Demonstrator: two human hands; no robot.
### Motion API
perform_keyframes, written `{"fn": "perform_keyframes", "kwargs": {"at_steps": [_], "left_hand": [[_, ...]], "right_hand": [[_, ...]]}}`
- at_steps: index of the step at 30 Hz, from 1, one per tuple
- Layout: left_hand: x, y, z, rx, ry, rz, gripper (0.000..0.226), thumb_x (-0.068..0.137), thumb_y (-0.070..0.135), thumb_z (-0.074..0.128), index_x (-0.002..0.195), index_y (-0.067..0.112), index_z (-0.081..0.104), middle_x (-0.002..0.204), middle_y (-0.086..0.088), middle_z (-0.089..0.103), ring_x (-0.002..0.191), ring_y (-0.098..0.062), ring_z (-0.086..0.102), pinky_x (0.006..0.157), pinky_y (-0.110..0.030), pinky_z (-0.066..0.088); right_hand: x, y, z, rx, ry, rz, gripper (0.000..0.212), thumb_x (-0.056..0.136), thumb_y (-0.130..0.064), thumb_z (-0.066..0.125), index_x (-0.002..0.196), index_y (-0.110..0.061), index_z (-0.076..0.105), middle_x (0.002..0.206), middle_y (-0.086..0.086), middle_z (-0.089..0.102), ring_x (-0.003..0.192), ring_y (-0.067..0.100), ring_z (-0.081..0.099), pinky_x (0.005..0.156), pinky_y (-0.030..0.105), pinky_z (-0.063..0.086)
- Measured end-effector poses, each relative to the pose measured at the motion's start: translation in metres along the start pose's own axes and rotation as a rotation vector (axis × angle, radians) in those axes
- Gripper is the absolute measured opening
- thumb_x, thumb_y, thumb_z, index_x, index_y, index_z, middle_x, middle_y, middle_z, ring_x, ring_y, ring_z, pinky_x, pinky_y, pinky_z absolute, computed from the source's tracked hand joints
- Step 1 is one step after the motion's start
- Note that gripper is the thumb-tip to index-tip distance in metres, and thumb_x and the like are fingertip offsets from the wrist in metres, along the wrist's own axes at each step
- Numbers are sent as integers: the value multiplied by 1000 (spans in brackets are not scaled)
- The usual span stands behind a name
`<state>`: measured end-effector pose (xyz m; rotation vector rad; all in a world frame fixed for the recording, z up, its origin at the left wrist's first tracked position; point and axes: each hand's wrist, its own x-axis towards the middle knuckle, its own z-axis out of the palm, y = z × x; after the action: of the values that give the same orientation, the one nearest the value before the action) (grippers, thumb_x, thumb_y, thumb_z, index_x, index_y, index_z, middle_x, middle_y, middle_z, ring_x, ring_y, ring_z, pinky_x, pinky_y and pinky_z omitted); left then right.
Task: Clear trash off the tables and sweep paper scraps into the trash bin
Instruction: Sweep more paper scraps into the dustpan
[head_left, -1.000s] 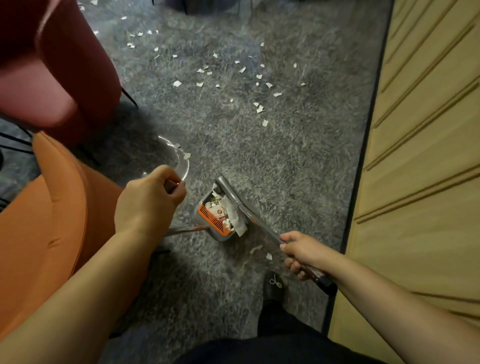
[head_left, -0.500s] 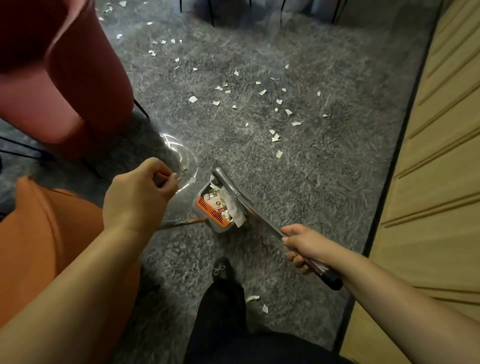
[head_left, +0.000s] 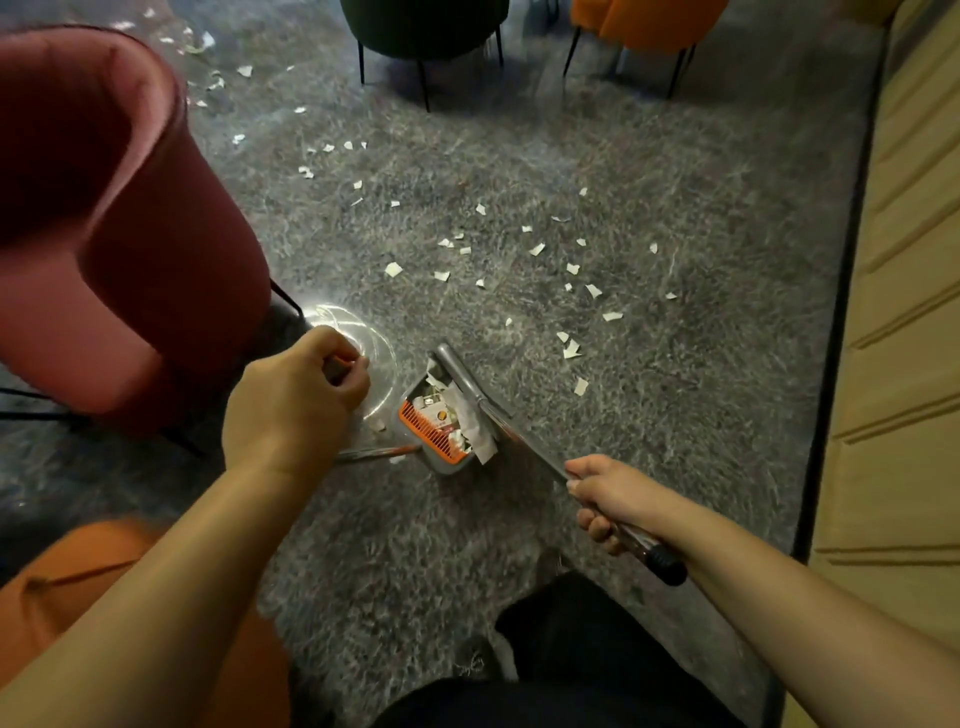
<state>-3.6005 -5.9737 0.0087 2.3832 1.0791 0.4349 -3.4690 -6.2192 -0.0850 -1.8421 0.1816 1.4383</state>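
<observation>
Dustpan (head_left: 447, 426) — scraps (head_left: 571, 270) beyond

Four chairs: one pink (head_left: 124, 218), one dark green (head_left: 423, 23), two orange (head_left: 644, 21), one dustpan (head_left: 447, 421), one broom (head_left: 519, 436), dozens of paper scraps (head_left: 393, 269), two hands (head_left: 293, 400).

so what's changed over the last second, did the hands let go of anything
No. The left hand still grips the broom handle and the right hand still grips the dustpan handle. The person stepped forward: the pink chair looms larger, the orange seat dropped back, and two far chairs came into view. The paper scraps still lie unswept.
</observation>
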Motion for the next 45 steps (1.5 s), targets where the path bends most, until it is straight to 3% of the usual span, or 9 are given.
{"fn": "perform_keyframes", "kwargs": {"at_steps": [5, 9, 18, 22, 31, 45], "left_hand": [[92, 7, 17, 18, 42, -32, 11, 86, 41, 68, 88, 30, 67, 80, 1, 71, 77, -28, 63, 65, -33, 45], [169, 16, 34, 33, 69, -81, 10, 86, 40, 68, 87, 30, 67, 79, 3, 71, 78, -29, 64, 65, -36, 48], [327, 18, 40, 29, 155, -211, 10, 86, 40, 68, 89, 30, 68, 82, 3, 71, 82, -28, 65, 65, -30, 39], [408, -3, 38, -2, 154, -246, 10, 86, 39, 68, 89, 30, 68, 79, 6, 70, 76, -22, 61, 65, -28, 38], [594, -52, 20, -29, 215, -177, 10, 83, 35, 71, 88, 27, 69, 79, 3, 73, 78, -26, 68, 68, -34, 50], [913, -119, 18, 3, 284, -230, 13, 84, 34, 71, 91, 23, 71, 85, -5, 75, 85, -33, 68, 72, -37, 50]], "right_hand": [[50, -88, -19, -53, -46, -43, 19, 102, -13, 34, 114, -28, 38, 55, 3, 40, 32, 5, 34, 35, 13, 30], [101, -170, -40, -114, -60, -48, 31, 102, -12, 36, 132, -22, 36, 58, 6, 40, 30, 6, 34, 36, 11, 29], [187, -349, -57, -211, -100, -26, 37, 102, -14, 36, 137, -25, 34, 59, 6, 41, 31, 7, 34, 37, 12, 30], [231, -429, -42, -230, -89, -13, 36, 102, -15, 37, 137, -25, 36, 55, 5, 41, 30, 7, 33, 38, 11, 30], [313, -607, 18, -269, -114, -56, 39, 101, -13, 34, 138, -25, 35, 57, 4, 41, 32, 6, 34, 34, 13, 30], [483, -898, 73, -288, -135, -69, 42, 101, -16, 38, 141, -26, 33, 62, 6, 45, 34, 7, 38, 36, 15, 32]]}}
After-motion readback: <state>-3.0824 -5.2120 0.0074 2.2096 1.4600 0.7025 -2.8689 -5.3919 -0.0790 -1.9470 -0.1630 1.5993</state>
